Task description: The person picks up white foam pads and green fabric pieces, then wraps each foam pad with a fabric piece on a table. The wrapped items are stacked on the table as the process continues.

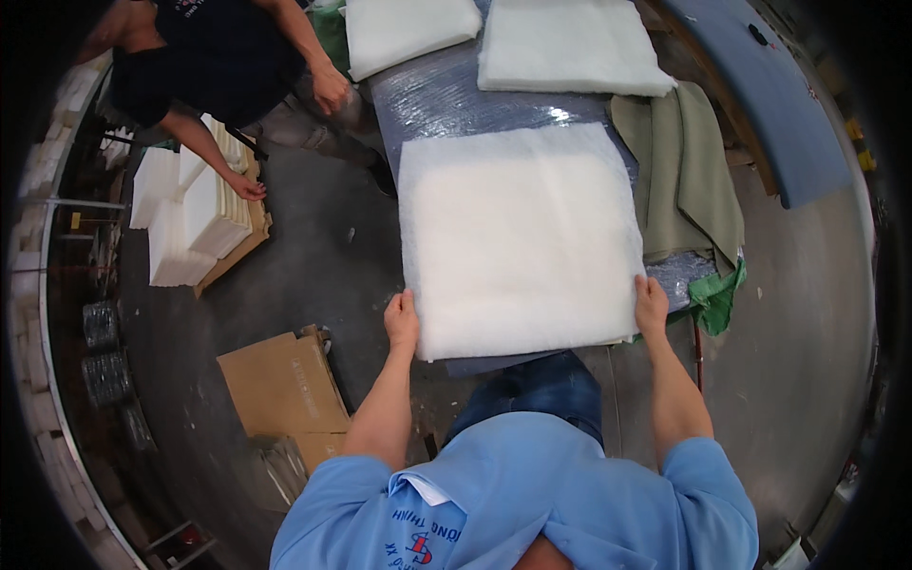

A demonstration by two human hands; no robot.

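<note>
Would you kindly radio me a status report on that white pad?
Left fingers and right fingers closed on opposite edges of white pad; pad spread over plastic-wrapped surface; olive cloth alongside, right; nothing seen atop pad.

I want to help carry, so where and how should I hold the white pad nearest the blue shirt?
Hold the white pad by its left and right edges, near the closest corners, coming in from both sides. It's wide, looks soft and is spread flat, so two holds would probably steady it. The left grip and right grip are there.
</note>
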